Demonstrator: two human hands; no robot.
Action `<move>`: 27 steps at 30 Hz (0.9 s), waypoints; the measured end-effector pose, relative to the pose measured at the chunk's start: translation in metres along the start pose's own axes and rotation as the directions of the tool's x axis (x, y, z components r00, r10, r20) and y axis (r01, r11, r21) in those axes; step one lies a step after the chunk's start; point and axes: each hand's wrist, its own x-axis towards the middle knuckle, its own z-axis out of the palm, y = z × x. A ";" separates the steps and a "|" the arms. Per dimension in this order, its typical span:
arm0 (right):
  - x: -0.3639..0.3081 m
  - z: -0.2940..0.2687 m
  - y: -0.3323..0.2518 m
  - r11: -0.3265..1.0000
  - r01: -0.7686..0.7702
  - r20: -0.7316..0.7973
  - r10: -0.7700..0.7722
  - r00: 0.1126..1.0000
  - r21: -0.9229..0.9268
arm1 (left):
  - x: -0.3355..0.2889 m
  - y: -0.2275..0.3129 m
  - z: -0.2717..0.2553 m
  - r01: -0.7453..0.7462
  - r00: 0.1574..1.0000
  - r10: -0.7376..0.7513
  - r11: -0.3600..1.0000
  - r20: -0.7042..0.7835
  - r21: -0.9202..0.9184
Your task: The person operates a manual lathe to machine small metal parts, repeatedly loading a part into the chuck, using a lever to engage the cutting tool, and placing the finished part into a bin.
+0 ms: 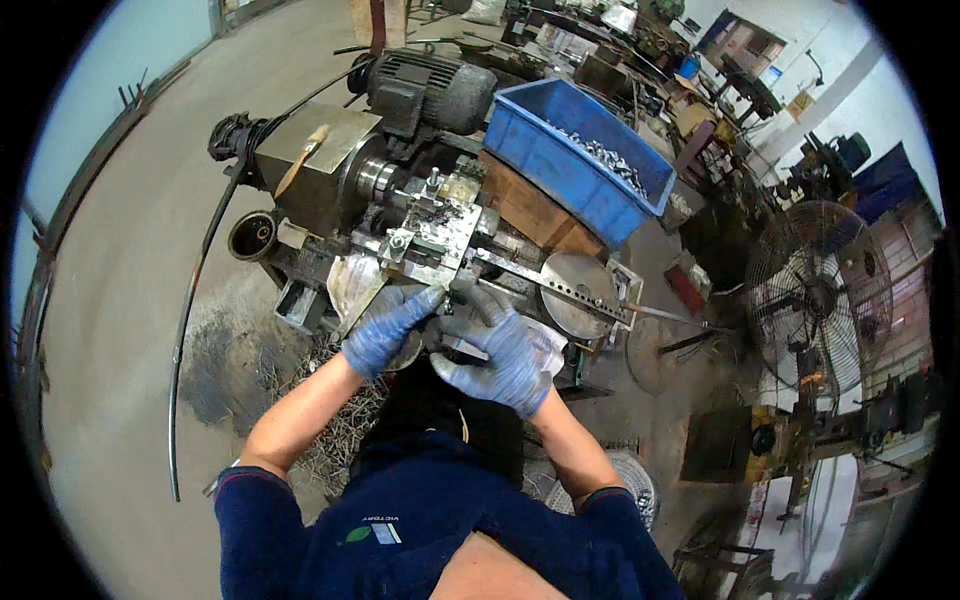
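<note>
Both my hands wear blue-grey, soiled work gloves and meet at the near edge of a small metalworking machine (440,235). My left hand (392,325) is closed, its fingertips pressed together beside the machine's slide; whatever they pinch is too small and dark to make out. Just to its right, my right hand (500,350) has its thumb and fingers apart and bent, the fingertips close to the left ones. A shiny round chuck (375,180) sits on the machine's left part. Below the slide, my hands hide part of the machine front.
A blue bin (580,150) with many small metal pieces stands behind the machine. A motor (430,90) and a brush (302,158) sit at its left. A perforated bar (550,285) sticks out right. Metal shavings (340,425) cover the floor; a large fan (815,300) stands right.
</note>
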 end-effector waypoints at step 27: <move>0.214 0.113 0.119 0.829 -0.091 0.414 0.367 0.833 -0.552 | -0.254 0.012 -0.300 0.767 0.569 0.391 0.065 -0.724 0.638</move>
